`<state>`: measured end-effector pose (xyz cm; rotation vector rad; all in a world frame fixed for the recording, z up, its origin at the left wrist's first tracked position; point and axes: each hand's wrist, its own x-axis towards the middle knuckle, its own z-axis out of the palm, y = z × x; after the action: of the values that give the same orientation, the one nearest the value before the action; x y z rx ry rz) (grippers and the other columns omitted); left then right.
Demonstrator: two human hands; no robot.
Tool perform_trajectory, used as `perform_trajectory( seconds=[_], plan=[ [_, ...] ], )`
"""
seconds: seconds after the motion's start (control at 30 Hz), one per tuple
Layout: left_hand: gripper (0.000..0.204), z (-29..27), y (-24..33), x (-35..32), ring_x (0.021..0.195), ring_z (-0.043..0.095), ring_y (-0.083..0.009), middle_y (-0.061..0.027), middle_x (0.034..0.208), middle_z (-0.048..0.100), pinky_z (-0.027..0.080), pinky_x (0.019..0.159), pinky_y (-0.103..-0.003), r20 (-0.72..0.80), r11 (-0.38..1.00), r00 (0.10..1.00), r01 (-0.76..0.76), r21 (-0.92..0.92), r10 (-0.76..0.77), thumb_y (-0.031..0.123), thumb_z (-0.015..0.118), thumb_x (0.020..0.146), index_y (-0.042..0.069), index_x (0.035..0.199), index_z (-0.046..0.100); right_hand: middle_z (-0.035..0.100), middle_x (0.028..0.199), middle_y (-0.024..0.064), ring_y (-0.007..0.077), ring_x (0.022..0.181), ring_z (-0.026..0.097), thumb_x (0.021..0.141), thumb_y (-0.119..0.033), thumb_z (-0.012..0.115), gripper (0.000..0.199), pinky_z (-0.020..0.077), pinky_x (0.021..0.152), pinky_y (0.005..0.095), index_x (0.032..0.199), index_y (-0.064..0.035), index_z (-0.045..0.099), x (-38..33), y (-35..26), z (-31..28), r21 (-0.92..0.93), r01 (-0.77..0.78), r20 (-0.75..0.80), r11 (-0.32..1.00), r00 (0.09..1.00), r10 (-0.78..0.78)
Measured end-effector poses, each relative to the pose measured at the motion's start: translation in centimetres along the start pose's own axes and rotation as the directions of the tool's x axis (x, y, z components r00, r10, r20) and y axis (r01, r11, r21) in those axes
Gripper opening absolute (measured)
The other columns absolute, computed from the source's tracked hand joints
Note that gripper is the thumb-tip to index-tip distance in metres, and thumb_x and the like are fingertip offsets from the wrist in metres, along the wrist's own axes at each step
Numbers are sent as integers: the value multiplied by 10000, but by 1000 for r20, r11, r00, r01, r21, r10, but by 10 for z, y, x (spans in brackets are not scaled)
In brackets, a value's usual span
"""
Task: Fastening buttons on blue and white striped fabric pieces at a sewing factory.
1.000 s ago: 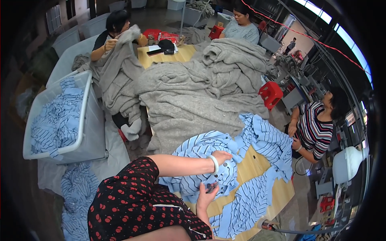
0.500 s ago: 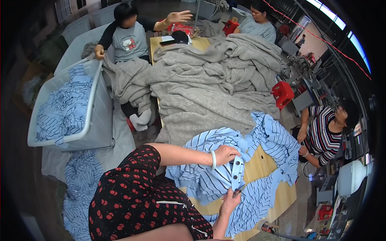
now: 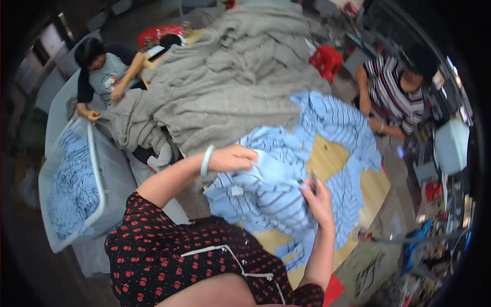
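A light blue shirt with dark stripes (image 3: 279,197) lies bunched on the table in front of me. My left hand (image 3: 232,158), with a pale bangle at its wrist, pinches a plain blue part of it and holds it raised. On the shirt's right side, my right hand (image 3: 319,200) is closed around small dark thread snips (image 3: 313,183) that point away from me. Its thumb rests at the cloth near a dark button. The snips' blades are blurred, so whether they are apart cannot be told.
More striped blue cloth (image 3: 340,123) covers the wooden table (image 3: 327,156) on the right. Grey knit fabric (image 3: 230,92) is heaped beyond. A white bin (image 3: 99,194) of blue garments stands left. One person sits far left, another right. A red stool (image 3: 326,62) is behind the table.
My left hand has moved left and lifted cloth, the button strip no longer stretched between my hands. My right hand has risen up and right with the snips. The head view has shifted.
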<state>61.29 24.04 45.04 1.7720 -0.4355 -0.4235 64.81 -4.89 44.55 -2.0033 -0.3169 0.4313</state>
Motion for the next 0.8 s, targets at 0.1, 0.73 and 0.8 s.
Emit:
perform_trajectory(
  seconds=[0.1, 0.73, 0.8],
  plan=[
    [189, 13, -88, -18, 617, 478, -169, -91, 674, 527, 394, 581, -306, 99, 967, 984, 121, 224, -146, 174, 456, 719, 1, 774, 508, 466, 615, 22, 74, 623, 402, 788, -229, 543, 221, 369, 565, 254, 762, -11, 520, 15, 47, 20, -153, 99, 237, 983, 970, -61],
    [216, 60, -25, 73, 660, 447, -25, 23, 733, 548, 378, 592, -190, 266, 973, 961, 135, -186, -82, 211, 569, 767, 0, 811, 573, 416, 641, -54, 26, 568, 351, 796, -218, 537, 182, 302, 482, 190, 784, -36, 529, 11, 3, -5, 32, 50, 258, 998, 964, -56],
    [177, 62, -24, 74, 671, 453, -21, 26, 751, 543, 377, 606, -167, 238, 973, 944, 232, 17, -229, 160, 535, 798, 9, 887, 560, 431, 649, -47, 34, 597, 371, 795, -218, 536, 189, 326, 511, 195, 785, -29, 531, 12, 19, 3, 38, 84, 179, 996, 980, -89]
  ],
)
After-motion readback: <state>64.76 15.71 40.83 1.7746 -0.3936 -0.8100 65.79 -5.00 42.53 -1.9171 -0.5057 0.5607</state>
